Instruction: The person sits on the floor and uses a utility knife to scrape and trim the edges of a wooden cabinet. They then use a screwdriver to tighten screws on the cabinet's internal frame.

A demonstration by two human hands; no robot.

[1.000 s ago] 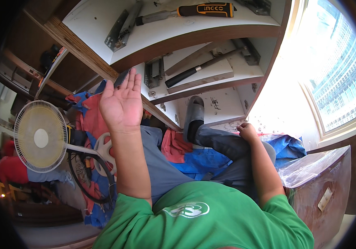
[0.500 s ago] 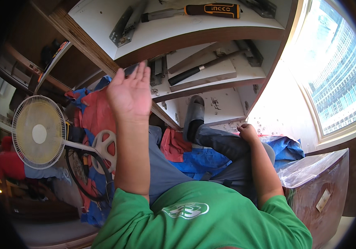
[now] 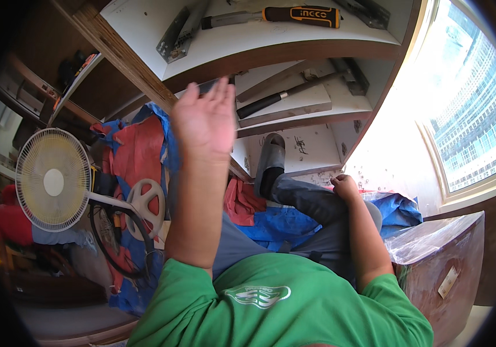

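Note:
My left hand (image 3: 204,124) is raised with its palm showing and fingers stretched, in front of the cabinet's (image 3: 294,55) shelves. Nothing is in it. By my bent knee my right hand (image 3: 345,187) rests with curled fingers; whether they hold anything is hidden. On the upper shelf lies a chisel (image 3: 300,16) with an orange and black handle. Below it, a long tool with a black handle (image 3: 262,106) lies across a board (image 3: 311,99). My foot in a grey slide sandal (image 3: 271,159) is at the lowest compartment.
A white stand fan (image 3: 53,182) stands at the left beside red and blue sheeting (image 3: 138,153). Metal drawer runners (image 3: 173,40) lie on the upper shelf. At right are a window (image 3: 479,110) and a plastic-wrapped brown box (image 3: 439,260). A person in red (image 3: 14,222) is far left.
My raised left hand has moved to the right, still open, and now covers part of the middle shelf's edge. My right hand stays by the knee.

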